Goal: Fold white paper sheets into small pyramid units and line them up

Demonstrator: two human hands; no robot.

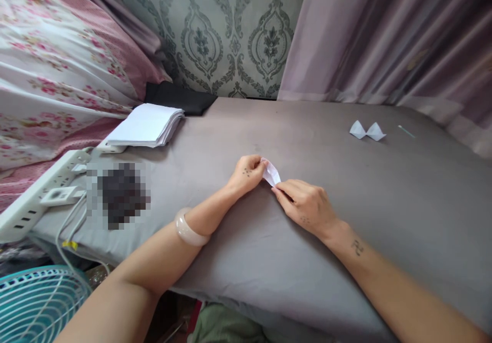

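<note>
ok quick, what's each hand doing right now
Left hand: closed, fingers pinching one end of the folded white paper.
Right hand: closed, fingers pinching the paper's other end.

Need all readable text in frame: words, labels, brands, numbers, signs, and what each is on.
No legible text.
White charger plug: grey patch, too blurred to read.
Yellow cable tag: too small to read.
Right forearm mark: unclear, can't be read.
Folded paper in hands: no print visible.
</note>
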